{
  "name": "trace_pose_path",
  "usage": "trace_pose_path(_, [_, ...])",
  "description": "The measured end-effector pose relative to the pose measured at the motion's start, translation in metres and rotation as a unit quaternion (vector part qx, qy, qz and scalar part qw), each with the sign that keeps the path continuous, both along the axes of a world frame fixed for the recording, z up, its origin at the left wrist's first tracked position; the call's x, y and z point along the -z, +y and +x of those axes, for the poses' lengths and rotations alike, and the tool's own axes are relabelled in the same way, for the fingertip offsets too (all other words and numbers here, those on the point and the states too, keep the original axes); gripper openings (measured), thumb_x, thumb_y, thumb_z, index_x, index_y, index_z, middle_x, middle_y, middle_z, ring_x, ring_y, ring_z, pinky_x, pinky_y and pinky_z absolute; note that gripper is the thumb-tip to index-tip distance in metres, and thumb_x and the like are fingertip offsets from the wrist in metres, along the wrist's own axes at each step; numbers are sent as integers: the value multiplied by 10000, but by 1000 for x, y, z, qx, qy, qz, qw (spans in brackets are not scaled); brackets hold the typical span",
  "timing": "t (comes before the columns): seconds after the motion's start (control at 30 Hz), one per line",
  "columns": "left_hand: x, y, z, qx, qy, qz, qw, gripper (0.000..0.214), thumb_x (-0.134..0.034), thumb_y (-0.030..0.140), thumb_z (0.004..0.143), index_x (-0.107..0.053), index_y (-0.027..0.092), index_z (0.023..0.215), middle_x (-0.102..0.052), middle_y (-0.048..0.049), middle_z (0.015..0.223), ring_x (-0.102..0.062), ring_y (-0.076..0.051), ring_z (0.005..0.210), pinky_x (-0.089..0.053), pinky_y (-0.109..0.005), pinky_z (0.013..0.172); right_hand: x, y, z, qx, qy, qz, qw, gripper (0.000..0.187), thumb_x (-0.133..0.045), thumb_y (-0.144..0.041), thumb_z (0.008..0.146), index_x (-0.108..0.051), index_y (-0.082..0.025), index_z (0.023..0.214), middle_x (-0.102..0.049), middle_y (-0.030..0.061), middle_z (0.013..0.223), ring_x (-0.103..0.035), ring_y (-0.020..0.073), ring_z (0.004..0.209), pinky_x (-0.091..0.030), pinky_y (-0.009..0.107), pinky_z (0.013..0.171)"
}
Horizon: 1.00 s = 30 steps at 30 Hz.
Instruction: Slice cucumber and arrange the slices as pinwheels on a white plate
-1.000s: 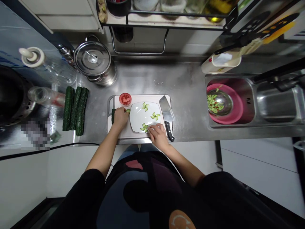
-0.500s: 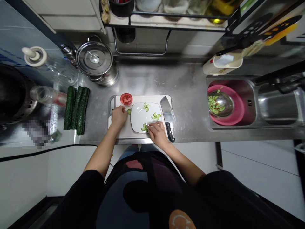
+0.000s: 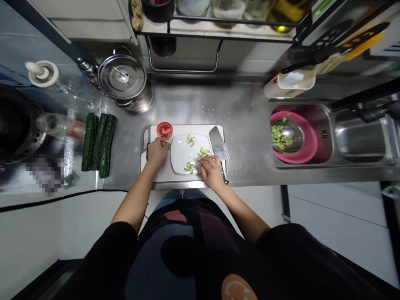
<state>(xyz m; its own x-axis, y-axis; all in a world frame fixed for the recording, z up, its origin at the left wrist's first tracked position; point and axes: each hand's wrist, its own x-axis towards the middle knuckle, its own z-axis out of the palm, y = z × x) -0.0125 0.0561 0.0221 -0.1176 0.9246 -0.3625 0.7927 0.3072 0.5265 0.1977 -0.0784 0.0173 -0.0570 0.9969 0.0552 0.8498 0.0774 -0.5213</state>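
Observation:
My left hand [image 3: 156, 151] is closed at the left of the cutting board [image 3: 161, 175], its fingers around a cucumber piece [image 3: 169, 146] whose green shows at either side. Close above the fingertips stands a small red dish [image 3: 164, 130] with red bits in it. A white square plate [image 3: 184, 155] lies on the board and carries three pinwheels of cucumber slices [image 3: 189, 168]. Over its lower right edge is my right hand [image 3: 212, 170], fingers loosely bent and apart, with nothing visible in them. It partly covers the handle of a cleaver [image 3: 218, 143].
Whole cucumbers [image 3: 99, 146] lie to the left, near a glass jar [image 3: 51, 124] and a lidded steel pot [image 3: 123, 79]. At right, the sink [image 3: 325, 156] holds a pink basin [image 3: 309, 141] with a bowl of cucumber slices. A shelf rack [image 3: 218, 35] overhangs the counter.
My right hand has drawn away from the lower pinwheel, toward the right and slightly up, uncovering it. My left hand has shifted only slightly, still by the cucumber piece.

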Motion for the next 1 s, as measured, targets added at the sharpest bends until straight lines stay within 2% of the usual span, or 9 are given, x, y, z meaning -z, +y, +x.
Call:
trace_pose_path(0.17, [-10,-2,-9,-14,-94,25,995,62,-631,233,744,-637,189,787,-673,-12,780,-618,-153,760,-466,-264,758,2,5,7,20,22,19,999,328,-429,-236,922,-729,-173,1038,-646,106,1054,-476,250,1022,-400,423,944])
trace_pose_path(0.3, [-15,-11,-10,-16,-252,-41,967,191,-714,307,655,-612,173,744,-646,-4,738,-599,-132,716,-473,-255,714,-2,22,-1,27,82,0,996,312,-443,-242,920,-712,-184,1067,-659,93,1068,-521,229,1025,-396,409,969])
trace_pose_path(0.4, [-17,-20,-3,8,-342,-120,932,352,-766,413,572,-605,160,757,-627,-7,700,-587,-130,682,-472,-254,654,-6,43,-16,19,150,-48,987,285,-525,-275,888,-694,-202,1106,-657,78,1110,-532,213,1053,-423,366,945])
trace_pose_path(0.53, [-16,-28,5,15,-378,-145,914,411,-769,457,530,-610,155,758,-608,1,685,-567,-118,659,-466,-243,617,-9,67,-34,27,271,-149,951,222,-613,-281,802,-711,-186,976,-687,45,964,-573,170,919,-449,308,876])
trace_pose_path(0.7, [-6,-33,1,-3,-379,-128,917,393,-753,434,569,-643,153,822,-634,-11,737,-574,-122,691,-478,-247,647,-3,77,-46,80,391,-242,884,153,-630,-289,722,-678,-152,769,-645,-1,721,-553,110,680,-446,228,689])
trace_pose_path(0.83, [1,-36,-3,25,-303,-45,952,231,-684,288,677,-652,159,866,-659,-13,780,-598,-128,732,-491,-259,716,7,82,-51,115,445,-270,846,149,-637,-269,669,-664,-145,746,-622,-15,673,-515,86,593,-412,196,595])
trace_pose_path(0.93, [6,-38,-7,129,-177,85,972,118,-572,169,759,-660,178,836,-678,-34,836,-608,-154,812,-484,-296,790,12,89,-52,126,420,-285,852,143,-635,-228,655,-670,-142,764,-609,-28,642,-503,81,568,-404,188,581])
trace_pose_path(1.0, [10,-40,-9,217,-98,164,957,158,-525,129,789,-670,185,814,-679,-61,852,-602,-183,868,-464,-328,824,12,94,-52,120,366,-284,878,128,-626,-195,663,-677,-149,772,-608,-34,634,-510,85,575,-411,190,596])
